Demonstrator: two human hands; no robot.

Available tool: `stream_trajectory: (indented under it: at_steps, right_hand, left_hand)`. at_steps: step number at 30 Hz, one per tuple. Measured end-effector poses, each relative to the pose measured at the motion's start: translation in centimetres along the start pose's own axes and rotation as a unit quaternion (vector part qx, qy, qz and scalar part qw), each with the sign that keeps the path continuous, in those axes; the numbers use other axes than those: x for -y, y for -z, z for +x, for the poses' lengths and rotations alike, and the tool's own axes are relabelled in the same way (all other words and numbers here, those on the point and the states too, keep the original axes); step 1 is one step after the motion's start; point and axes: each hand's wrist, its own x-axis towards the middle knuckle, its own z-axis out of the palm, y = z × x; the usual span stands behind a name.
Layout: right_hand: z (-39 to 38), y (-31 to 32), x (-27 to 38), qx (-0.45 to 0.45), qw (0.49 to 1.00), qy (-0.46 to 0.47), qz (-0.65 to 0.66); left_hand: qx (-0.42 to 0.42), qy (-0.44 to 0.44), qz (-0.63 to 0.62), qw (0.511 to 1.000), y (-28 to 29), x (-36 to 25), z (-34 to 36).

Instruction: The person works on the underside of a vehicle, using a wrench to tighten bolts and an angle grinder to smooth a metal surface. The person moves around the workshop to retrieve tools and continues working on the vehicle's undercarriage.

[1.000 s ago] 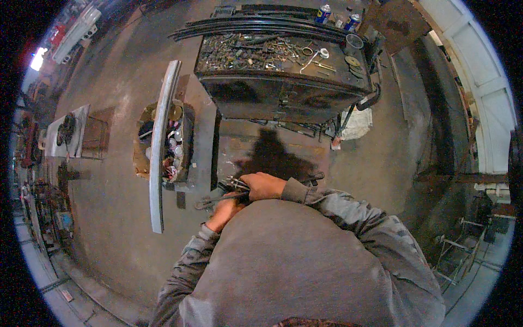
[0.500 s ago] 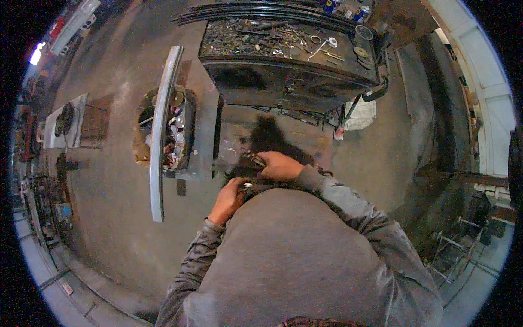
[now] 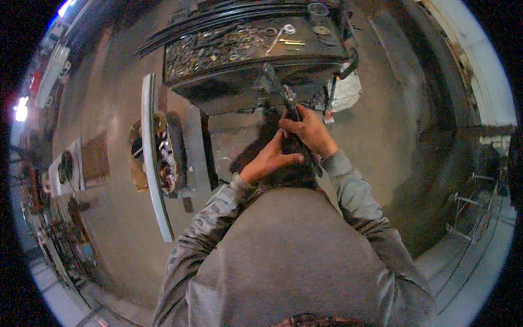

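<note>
My right hand (image 3: 311,132) is closed round a slim, dark, long tool with a pale metal end (image 3: 289,95), held in front of my body. That end points away from me, toward the bench, and the tool's exact kind is too blurred to tell. Just left of it and nearer to me, my left hand (image 3: 269,158) has its fingers bent in. One fingertip reaches up to the right hand's fingers, and another digit lies beside the dark shaft. Whatever the left fingers hold is hidden.
Ahead stands a dark metal workbench (image 3: 218,87) strewn with small metal parts, with long black bars (image 3: 218,19) along its far side. On the left, a long pale beam (image 3: 151,158) crosses over a bin (image 3: 139,163) of scrap. White sacking (image 3: 346,92) lies right of the bench.
Both hands have risen away from my waist, forward and to the right, and come together. The dark tool now shows in the right hand. My view has turned, and the bench appears farther left.
</note>
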Motion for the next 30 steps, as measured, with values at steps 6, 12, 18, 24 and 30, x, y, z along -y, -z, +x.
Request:
stream_trajectory:
  at_steps: [6, 12, 18, 24, 30]
  right_hand:
    - [-0.4, 8.8, 0.7, -0.026, 0.965, 0.09, 0.244]
    - [-1.2, 17.6, -2.5, -0.128, 0.934, 0.088, 0.323]
    - [-5.1, 25.0, -11.6, -0.199, 0.955, 0.192, -0.108]
    - [-14.7, 29.1, -10.4, -0.302, 0.95, 0.084, 0.006]
    - [-18.8, 35.5, -12.3, -0.379, 0.912, 0.006, 0.159]
  left_hand:
    - [0.028, -0.029, -0.103, 0.994, -5.9, -1.0, 10.3]
    - [0.053, -0.05, 0.13, 0.989, -10.8, -3.6, 16.1]
    - [0.076, -0.081, 0.333, 0.937, -16.5, 0.1, 19.2]
    - [0.217, 0.094, 0.191, 0.953, -23.1, 0.7, 21.8]
    - [0.282, 0.187, 0.076, 0.938, -27.8, 0.5, 28.1]
